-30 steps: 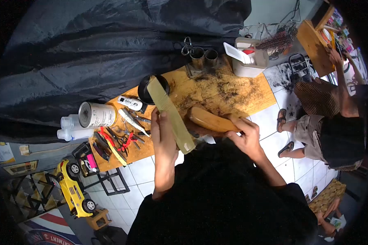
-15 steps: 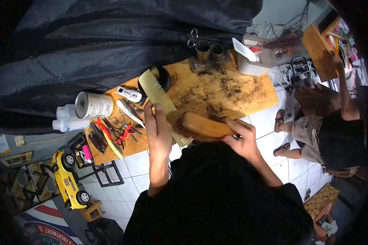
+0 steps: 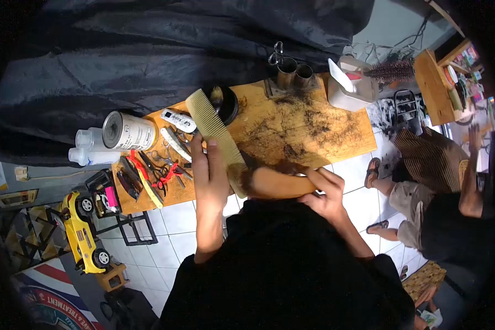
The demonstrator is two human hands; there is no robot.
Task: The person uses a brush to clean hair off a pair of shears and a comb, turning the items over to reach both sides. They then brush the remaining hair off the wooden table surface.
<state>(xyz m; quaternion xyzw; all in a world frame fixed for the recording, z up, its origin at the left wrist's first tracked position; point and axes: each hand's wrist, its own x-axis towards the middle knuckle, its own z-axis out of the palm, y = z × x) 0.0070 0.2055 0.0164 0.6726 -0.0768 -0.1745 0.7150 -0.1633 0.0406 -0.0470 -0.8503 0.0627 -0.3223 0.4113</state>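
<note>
A wide cream comb (image 3: 214, 129) stands tilted in my left hand (image 3: 210, 173), its teeth turned to the right. My right hand (image 3: 325, 190) is closed around one end of a wooden brush (image 3: 283, 183). The brush's other end, with brownish bristles partly blurred, meets the toothed edge of the comb near its lower end. Beneath them lies the wooden table (image 3: 247, 124), with dark cut hair (image 3: 308, 124) scattered over it. A round black bowl (image 3: 228, 107) sits just behind the comb's upper end.
Left on the table are a tin can (image 3: 129, 132), a white bottle (image 3: 177, 120), a white razor (image 3: 176, 144), scissors (image 3: 158, 173) and red-handled tools. Metal cups (image 3: 287, 72) and a plastic box (image 3: 353, 91) stand at the back. A yellow toy car (image 3: 83, 234) is lower left; another person (image 3: 451, 220) stands right.
The brush has shifted slightly left along the comb's toothed edge and lies more level. The view has moved a little. At the right, the other person's arm has come down from the wooden shelf.
</note>
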